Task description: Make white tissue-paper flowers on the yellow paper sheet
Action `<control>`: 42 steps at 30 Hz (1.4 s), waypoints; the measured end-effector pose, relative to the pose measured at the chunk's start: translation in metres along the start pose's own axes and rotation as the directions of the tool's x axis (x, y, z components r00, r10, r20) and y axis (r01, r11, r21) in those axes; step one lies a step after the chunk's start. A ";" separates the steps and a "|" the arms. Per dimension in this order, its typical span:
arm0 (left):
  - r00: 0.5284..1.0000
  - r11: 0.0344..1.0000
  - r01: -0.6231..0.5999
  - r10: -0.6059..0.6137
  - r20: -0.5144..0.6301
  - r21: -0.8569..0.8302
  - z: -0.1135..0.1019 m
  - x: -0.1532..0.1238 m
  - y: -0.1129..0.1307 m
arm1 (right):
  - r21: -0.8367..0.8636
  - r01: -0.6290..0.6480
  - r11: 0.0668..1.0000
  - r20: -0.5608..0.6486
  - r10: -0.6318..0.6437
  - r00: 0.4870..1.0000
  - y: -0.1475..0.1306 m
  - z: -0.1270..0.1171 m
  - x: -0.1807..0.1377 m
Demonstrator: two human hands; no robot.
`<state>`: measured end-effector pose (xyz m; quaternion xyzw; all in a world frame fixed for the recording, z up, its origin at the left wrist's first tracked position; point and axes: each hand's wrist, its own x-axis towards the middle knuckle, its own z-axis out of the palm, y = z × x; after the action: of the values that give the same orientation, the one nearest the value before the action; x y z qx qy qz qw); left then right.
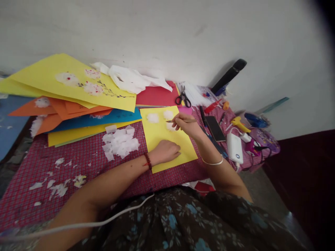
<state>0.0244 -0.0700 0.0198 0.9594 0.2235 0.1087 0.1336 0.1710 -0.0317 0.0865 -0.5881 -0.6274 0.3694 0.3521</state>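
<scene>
- Dress (171, 221), dark w/ blue flowers, is seen nearest cam; a white cable (96, 223) is strung past the L arm.
- Yellow sheet (183, 150) is laid flat on the checked cloth (23, 188), btwn the arms; three white tufts (153, 118) are set near its far end.
- L hand (165, 152) is rested on the sheet, fingers loosely curled; no obj. is seen in it, but the palm is hidden, so can't tell.
- R hand (186, 125) is closed in a pen-type grip on a thin tool (188, 120) (brush or pencil, can't tell). Tip is held by the two RH tufts; contact can't be confirmed.
- Step in hand: fine tip work at the tufts, prob.
- For the next move, a steady tip & a well-pinned sheet are called for, it seems.
- Paper scraps (121, 143) are piled just L of the sheet; scissors (183, 99) are left beyond its far R corner.
</scene>
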 end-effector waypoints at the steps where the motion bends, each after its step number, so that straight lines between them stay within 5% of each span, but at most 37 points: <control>1: 1.000 1.000 0.004 -0.004 0.010 0.004 -0.001 0.000 0.000 | 0.001 -0.010 1.000 -0.011 0.010 1.000 0.003 -0.004 -0.008; 12: 0.996 0.996 -0.003 -0.005 0.087 0.092 -0.005 -0.003 0.003 | -0.020 0.061 0.998 -0.096 -0.063 0.993 0.071 -0.032 -0.084; 26: 0.999 0.986 -0.034 0.039 -0.028 0.165 0.005 -0.010 0.000 | -0.378 0.147 0.914 0.077 -0.128 0.989 0.082 -0.077 -0.106; 34: 0.999 0.982 -0.027 0.031 -0.020 0.184 -0.002 -0.009 0.007 | -0.288 0.170 0.942 0.075 -0.155 0.985 0.106 -0.072 -0.111; 42: 0.942 0.940 -0.092 0.189 -0.277 0.328 -0.001 -0.019 0.008 | -0.246 0.215 0.945 0.046 -0.210 0.977 0.120 -0.066 -0.111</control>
<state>0.0104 -0.0857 0.0204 0.9536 0.1858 0.2282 -0.0629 0.2931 -0.1354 0.0122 -0.5532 -0.7320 0.2529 0.3071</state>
